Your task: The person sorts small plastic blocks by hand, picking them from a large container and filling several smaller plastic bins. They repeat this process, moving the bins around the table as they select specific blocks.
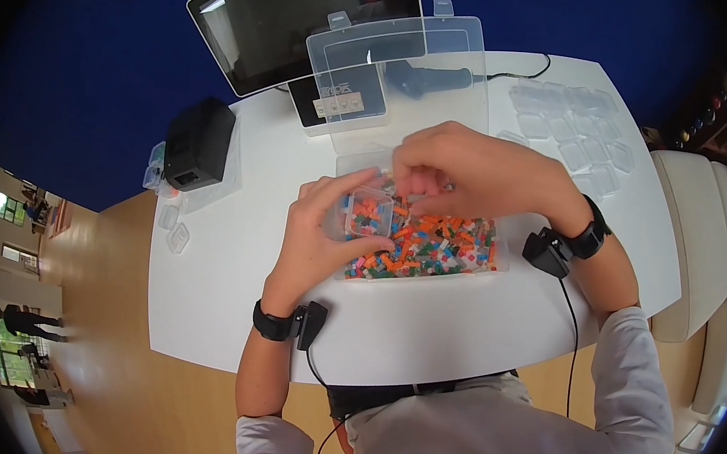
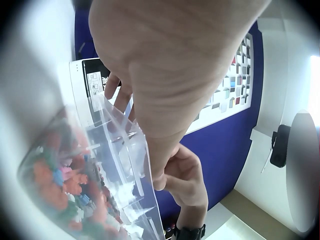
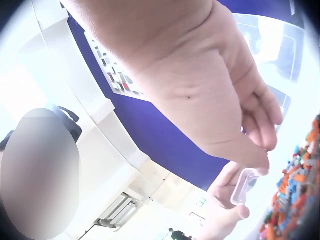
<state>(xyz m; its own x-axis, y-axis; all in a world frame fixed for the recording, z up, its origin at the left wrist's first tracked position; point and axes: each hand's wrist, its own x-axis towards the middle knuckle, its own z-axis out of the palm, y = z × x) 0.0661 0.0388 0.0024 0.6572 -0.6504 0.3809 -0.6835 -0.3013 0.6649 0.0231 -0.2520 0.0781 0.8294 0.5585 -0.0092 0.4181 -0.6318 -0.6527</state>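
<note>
With the clock face centred on the brick bin in the head view, the left hand (image 1: 320, 228) comes in at 9 o'clock, its grip clamped on a small clear plastic box (image 1: 371, 214), fingers on one side and thumb on the other. That box is over the 9 o'clock part of the clear plastic bin (image 1: 428, 282); orange, pink and blue show in or through it, I cannot tell which. The right hand (image 1: 463, 171) hangs over the bin toward 1 o'clock, just beside the box, fingers curled and slightly blurred; I cannot tell whether its grip is clamped on a brick. Loose toy bricks (image 1: 430, 254) in orange, blue, green, white and pink cover the bin's floor. The clear lid (image 1: 462, 41) stands tilted up at 12 o'clock, partly in front of a dark-screened monitor (image 1: 303, 27) at 11 o'clock. A group of small clear containers (image 1: 576, 124) lies between 1 and 2 o'clock, and a black case (image 1: 200, 144) between 9 and 10. All these are on the white desk (image 1: 422, 345). Cream chairs (image 1: 686, 247) stand beyond the desk at 3 o'clock.
</note>
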